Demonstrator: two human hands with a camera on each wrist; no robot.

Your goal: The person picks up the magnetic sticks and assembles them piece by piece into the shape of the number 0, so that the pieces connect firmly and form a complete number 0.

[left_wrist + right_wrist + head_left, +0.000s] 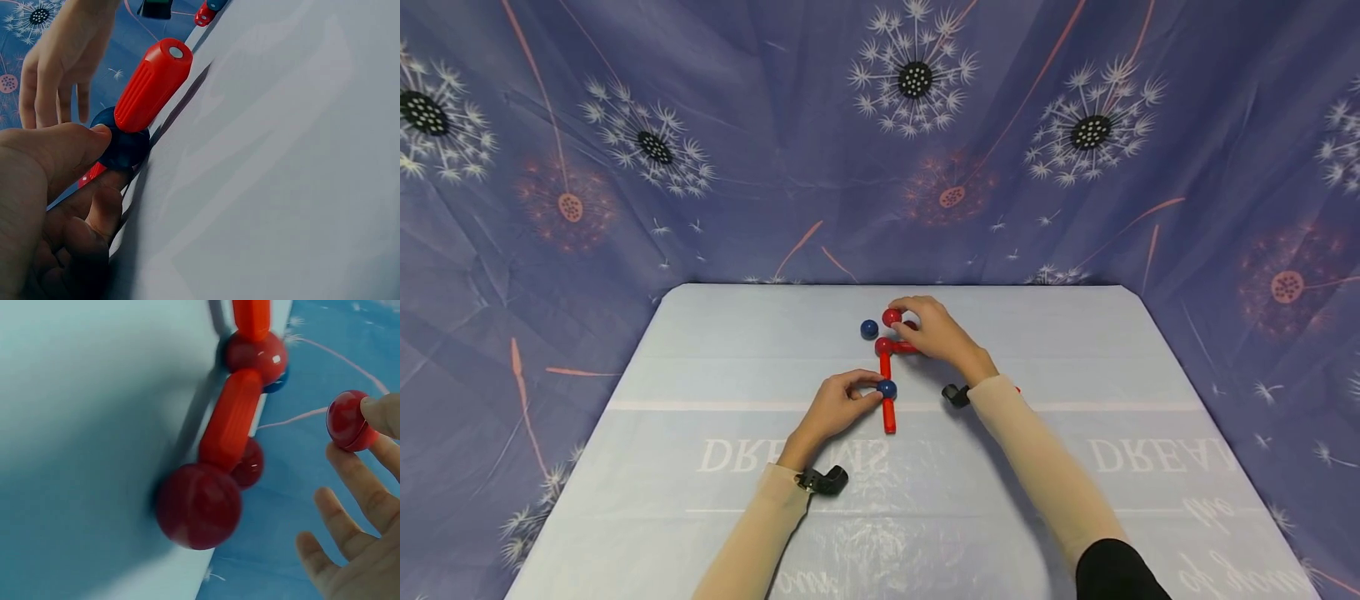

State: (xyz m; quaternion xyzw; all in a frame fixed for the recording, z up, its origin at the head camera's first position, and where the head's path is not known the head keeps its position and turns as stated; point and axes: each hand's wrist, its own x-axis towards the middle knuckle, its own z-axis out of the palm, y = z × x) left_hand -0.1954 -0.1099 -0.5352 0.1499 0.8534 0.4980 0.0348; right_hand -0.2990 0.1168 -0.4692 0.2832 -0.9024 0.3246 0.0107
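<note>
My left hand (842, 404) pinches a blue ball (887, 389) between thumb and index finger. From that ball a red rod (153, 87) points toward the near side, its end showing a silvery disc. A second red rod (885, 365) runs from it to a red ball (883, 346). A further red rod (231, 419) branches right from that joint to another red ball (199, 506). My right hand (932, 329) holds a separate red ball (350, 422) by thumb and fingertips, above the table and apart from the joined pieces.
A loose blue ball (869, 329) lies left of the raised red ball. Another red ball (249, 464) shows behind the branching rod. Red and blue pieces (203, 14) lie farther right, mostly hidden by the right sleeve in the head view. A patterned cloth hangs behind the white table (737, 333).
</note>
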